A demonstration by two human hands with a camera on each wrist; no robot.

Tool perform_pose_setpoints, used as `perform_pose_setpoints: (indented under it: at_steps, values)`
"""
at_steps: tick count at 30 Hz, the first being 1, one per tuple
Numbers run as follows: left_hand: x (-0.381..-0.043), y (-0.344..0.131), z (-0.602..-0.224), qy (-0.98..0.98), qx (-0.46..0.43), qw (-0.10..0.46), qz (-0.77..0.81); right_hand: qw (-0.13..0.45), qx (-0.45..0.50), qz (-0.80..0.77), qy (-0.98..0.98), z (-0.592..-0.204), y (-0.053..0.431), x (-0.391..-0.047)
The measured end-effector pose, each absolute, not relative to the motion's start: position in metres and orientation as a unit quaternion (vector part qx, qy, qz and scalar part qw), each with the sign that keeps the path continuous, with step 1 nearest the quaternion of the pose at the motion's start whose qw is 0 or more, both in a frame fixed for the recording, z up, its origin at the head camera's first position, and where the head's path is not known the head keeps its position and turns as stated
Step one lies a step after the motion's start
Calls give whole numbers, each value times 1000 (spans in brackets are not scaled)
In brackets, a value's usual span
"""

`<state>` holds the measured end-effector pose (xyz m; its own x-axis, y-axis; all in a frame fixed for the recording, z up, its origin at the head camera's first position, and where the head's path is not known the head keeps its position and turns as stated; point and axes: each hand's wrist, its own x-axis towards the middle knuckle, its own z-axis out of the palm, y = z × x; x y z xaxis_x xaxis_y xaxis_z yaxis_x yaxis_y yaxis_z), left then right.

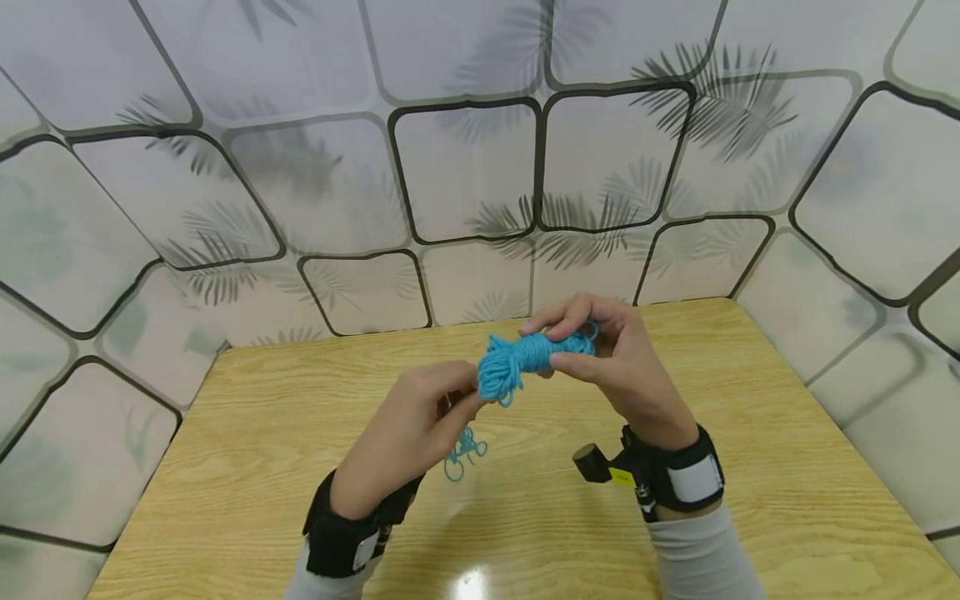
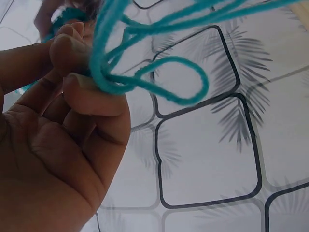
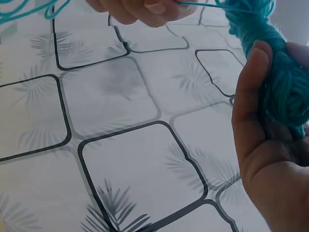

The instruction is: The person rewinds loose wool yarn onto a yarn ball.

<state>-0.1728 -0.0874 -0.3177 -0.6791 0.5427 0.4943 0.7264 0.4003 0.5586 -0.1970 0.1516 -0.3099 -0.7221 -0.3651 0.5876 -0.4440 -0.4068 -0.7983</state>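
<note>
A wound hank of bright blue yarn (image 1: 534, 353) is held above the table, looped at its left end and wrapped tightly round its middle. My right hand (image 1: 626, 367) grips its right part between thumb and fingers. Close to the looped end, my left hand (image 1: 412, 417) pinches yarn strands between thumb and fingertips. Loose yarn loops (image 1: 467, 450) hang below the left hand; in the left wrist view a doubled strand (image 2: 100, 53) crosses its fingertips. A thin taut strand (image 3: 205, 5) runs from the left fingers to the hank in the right wrist view.
Below the hands lies a light wood-grain table (image 1: 262, 467). Pale panels (image 1: 465, 175) with dark outlines and leaf prints enclose its back and sides. Both wrists wear black straps (image 1: 341, 533); a small dark camera (image 1: 592, 462) juts from the right one.
</note>
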Motion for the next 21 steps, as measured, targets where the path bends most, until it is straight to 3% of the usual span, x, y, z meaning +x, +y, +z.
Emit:
perform_pose_setpoints:
  at_steps: [12, 16, 21]
  values:
    - [-178, -95, -316, -819, -377, 138, -409, -81, 467, 674, -567, -310, 157, -197]
    - [-176, -95, -314, -816, -375, 147, -414, -80, 444, 637, -626, -312, 154, -195]
    - [-173, -93, -315, -809, -386, 162, -412, -30, 389, 556, -734, -313, 147, -194]
